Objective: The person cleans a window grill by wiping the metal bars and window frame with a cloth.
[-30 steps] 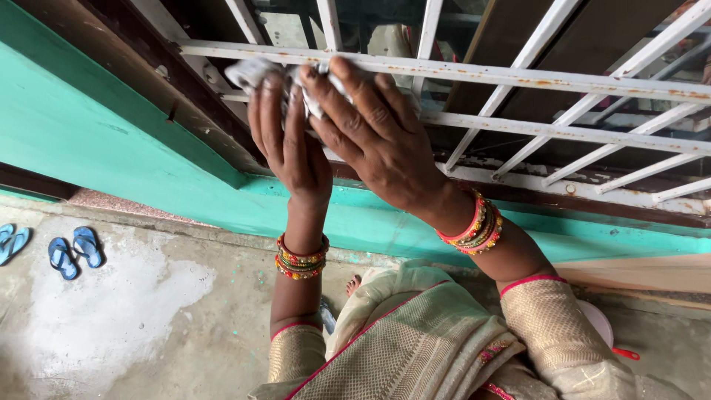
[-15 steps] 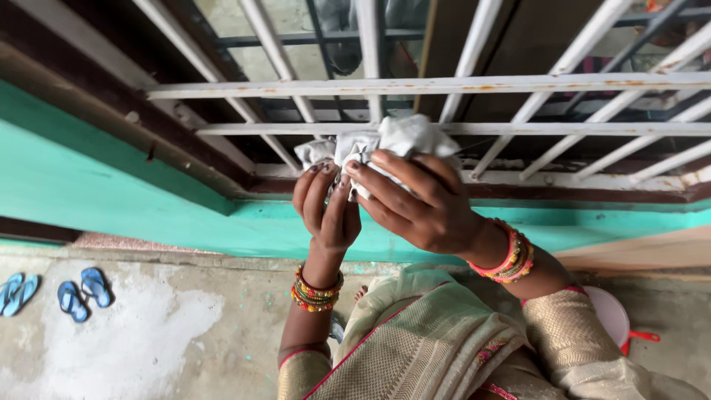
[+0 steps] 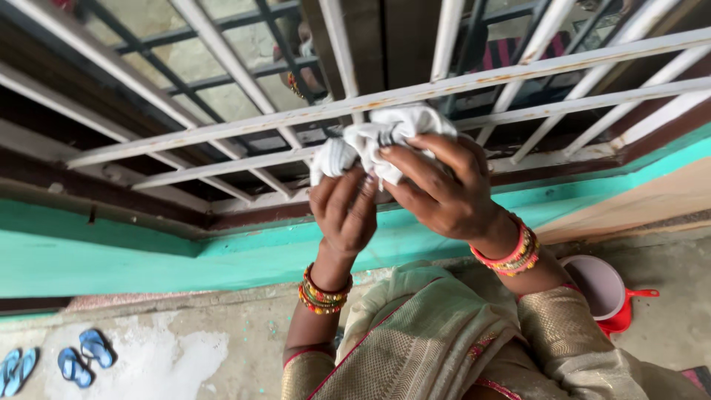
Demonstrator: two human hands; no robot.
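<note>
The white window grille above the turquoise wall band spans the view, its horizontal bars slanting up to the right, and a red dipper with a pale interior, contents not discernible, sits on the floor at lower right. The bunched white cloth lies against the lower horizontal bar, long axis roughly along it. The right hand grips the cloth with curled fingers and the left hand clasps its lower left end; half a second ago both hands and the cloth were lower in view.

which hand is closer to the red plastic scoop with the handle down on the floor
Right. The right hand, gripping the bunched white cloth at the white metal window grille, is up above the red plastic scoop. The left hand holds the cloth's other side, farther away.
</note>
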